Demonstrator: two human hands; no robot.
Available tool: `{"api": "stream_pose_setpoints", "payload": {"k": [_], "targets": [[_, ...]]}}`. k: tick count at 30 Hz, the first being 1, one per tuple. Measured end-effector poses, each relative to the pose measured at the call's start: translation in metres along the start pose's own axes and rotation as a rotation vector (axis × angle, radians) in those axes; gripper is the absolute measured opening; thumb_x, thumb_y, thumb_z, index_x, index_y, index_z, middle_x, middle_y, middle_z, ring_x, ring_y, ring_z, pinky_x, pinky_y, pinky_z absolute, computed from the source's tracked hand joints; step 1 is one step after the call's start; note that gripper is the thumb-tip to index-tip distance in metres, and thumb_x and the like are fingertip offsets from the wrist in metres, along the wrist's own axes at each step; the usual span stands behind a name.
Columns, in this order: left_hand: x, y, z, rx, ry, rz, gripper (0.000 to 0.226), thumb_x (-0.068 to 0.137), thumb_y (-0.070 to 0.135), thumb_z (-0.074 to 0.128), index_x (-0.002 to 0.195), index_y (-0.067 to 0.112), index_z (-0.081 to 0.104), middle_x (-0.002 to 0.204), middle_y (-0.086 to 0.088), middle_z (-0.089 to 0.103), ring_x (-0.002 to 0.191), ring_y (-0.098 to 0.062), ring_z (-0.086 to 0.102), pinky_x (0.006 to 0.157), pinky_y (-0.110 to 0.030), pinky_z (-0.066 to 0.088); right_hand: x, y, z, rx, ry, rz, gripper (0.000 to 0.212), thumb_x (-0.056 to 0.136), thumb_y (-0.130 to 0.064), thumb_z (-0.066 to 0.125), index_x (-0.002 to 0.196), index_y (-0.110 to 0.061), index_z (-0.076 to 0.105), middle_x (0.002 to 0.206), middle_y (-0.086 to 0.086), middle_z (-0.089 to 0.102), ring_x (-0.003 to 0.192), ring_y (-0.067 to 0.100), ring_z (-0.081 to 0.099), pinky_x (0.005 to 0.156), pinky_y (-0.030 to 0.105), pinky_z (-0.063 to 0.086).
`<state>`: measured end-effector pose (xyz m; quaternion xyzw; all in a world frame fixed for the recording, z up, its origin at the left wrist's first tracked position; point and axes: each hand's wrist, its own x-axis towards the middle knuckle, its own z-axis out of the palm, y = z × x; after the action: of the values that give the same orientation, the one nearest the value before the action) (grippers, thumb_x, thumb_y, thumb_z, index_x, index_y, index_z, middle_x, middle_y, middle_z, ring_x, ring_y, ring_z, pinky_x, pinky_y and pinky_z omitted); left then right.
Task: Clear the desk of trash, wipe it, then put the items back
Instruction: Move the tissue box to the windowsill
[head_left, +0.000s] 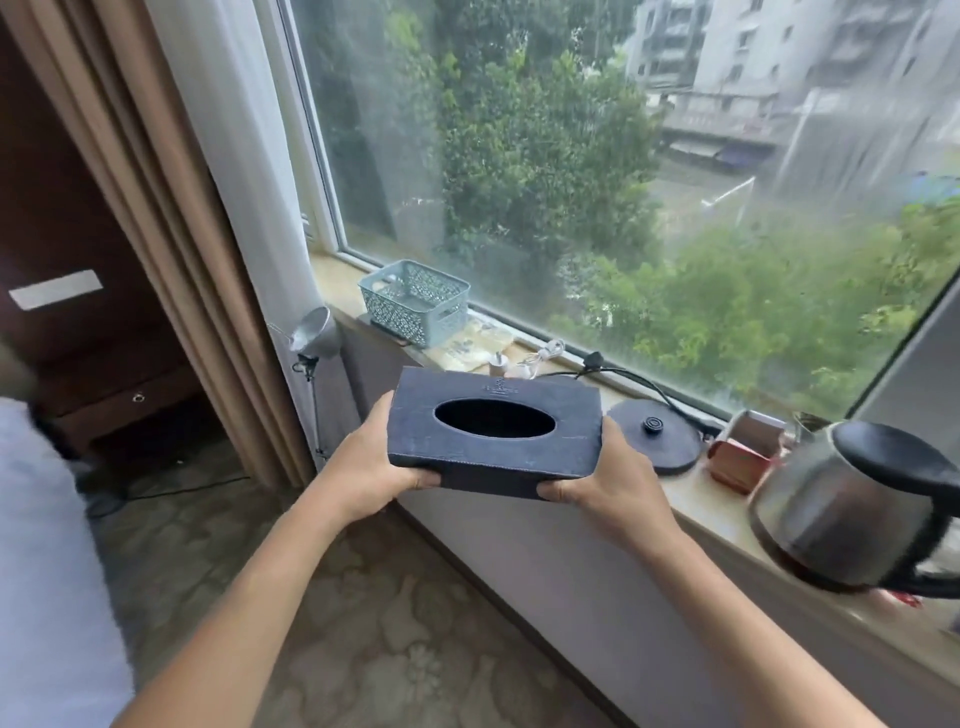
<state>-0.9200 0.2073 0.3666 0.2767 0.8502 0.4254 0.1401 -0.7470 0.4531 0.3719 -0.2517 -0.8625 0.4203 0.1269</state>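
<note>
tissue box (493, 431), dark with an oval slot on top, sits level at centre frame above the windowsill (691, 499) edge as i grip its ends with my left hand (371, 465) and right hand (605, 486), kettle (852, 509) at 3 o'clock.

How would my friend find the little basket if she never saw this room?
Start at the big window and look down to the windowsill beneath it. At its far left end, near the curtain, sits the basket. It is pale blue with lacy holes in its sides, unlike the dark things nearby.
</note>
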Motion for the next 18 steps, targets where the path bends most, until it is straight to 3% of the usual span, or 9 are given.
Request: {"api": "stream_pose_setpoints", "payload": {"k": [2,7,12,14,16,18], "targets": [[0.023,-0.013,-0.022,0.005,-0.004,0.008,0.109,0.055,0.040,0.093,0.145,0.054,0.032,0.125,0.022,0.065,0.118,-0.007,0.063,0.100,-0.048,0.054,0.022,-0.016,0.018,-0.008,0.010,0.001,0.076,0.060,-0.036,0.093,0.121,-0.028,0.048,0.102,-0.014,0.065,0.097,0.015,0.063,0.081,0.036,0.053],[0.078,-0.038,-0.063,-0.019,-0.010,-0.007,0.108,0.056,0.038,0.092,0.145,0.055,0.032,0.125,0.026,0.063,0.122,-0.004,0.060,0.107,-0.047,0.050,0.080,-0.047,0.051,0.014,0.017,-0.013,0.077,0.060,-0.037,0.092,0.123,-0.035,0.048,0.105,-0.023,0.064,0.104,0.010,0.062,0.084,0.033,0.051],[0.152,-0.057,-0.095,-0.027,-0.012,-0.008,0.110,0.058,0.029,0.095,0.149,0.045,0.035,0.128,0.024,0.064,0.123,-0.002,0.060,0.108,-0.045,0.049,0.147,-0.071,0.076,0.044,0.055,-0.022,0.074,0.059,-0.036,0.092,0.118,-0.039,0.049,0.099,-0.028,0.064,0.098,0.005,0.062,0.073,0.027,0.045],[0.184,-0.061,-0.107,-0.024,-0.014,-0.008,0.108,0.063,0.019,0.097,0.151,0.038,0.037,0.127,0.023,0.064,0.120,0.004,0.059,0.107,-0.034,0.049,0.178,-0.080,0.085,0.037,0.078,-0.034,0.072,0.058,-0.036,0.093,0.115,-0.038,0.050,0.101,-0.024,0.065,0.095,0.006,0.061,0.071,0.028,0.046],[0.219,-0.060,-0.118,-0.025,-0.009,-0.002,0.102,0.069,0.008,0.095,0.150,0.034,0.038,0.124,0.023,0.063,0.112,0.015,0.057,0.094,-0.012,0.048,0.210,-0.090,0.091,0.013,0.082,-0.043,0.069,0.060,-0.036,0.093,0.111,-0.038,0.046,0.102,-0.019,0.062,0.094,0.011,0.059,0.073,0.035,0.047],[0.256,-0.059,-0.131,-0.016,-0.006,-0.006,0.099,0.070,0.005,0.093,0.149,0.031,0.040,0.125,0.020,0.063,0.111,0.014,0.057,0.092,-0.012,0.048,0.244,-0.100,0.093,-0.006,0.088,-0.043,0.068,0.063,-0.038,0.092,0.111,-0.039,0.044,0.105,-0.014,0.063,0.094,0.016,0.061,0.077,0.039,0.050]]}}
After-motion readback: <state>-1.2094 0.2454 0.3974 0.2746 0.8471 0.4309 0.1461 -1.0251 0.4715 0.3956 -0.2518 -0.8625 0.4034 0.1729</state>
